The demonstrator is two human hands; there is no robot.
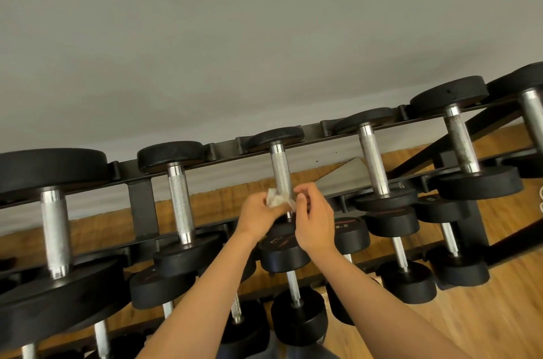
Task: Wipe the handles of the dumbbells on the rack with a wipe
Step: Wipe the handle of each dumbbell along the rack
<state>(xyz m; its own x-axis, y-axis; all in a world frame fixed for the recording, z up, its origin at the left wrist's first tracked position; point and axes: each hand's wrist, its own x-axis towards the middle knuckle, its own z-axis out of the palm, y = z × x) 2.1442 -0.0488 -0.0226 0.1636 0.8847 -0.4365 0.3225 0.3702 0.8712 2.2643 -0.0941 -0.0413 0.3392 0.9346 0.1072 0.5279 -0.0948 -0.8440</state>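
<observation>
Head view. We see the white wipe (275, 199) bunched against the near end of the knurled handle (280, 169) of the middle dumbbell (274, 138) on the top row of the rack (141, 200). The left hand (258, 210) grips the bulk of the wipe with curled fingers. The right hand (314, 222) appears to pinch the wipe's right edge just beside the handle. The handle's long axis runs from our hands away toward the wall (264, 35). Both hands sit at its near end, about equally close. We judge that the bare length to be wiped lies beyond the hands, so the stroke should travel along that axis, away from us.
</observation>
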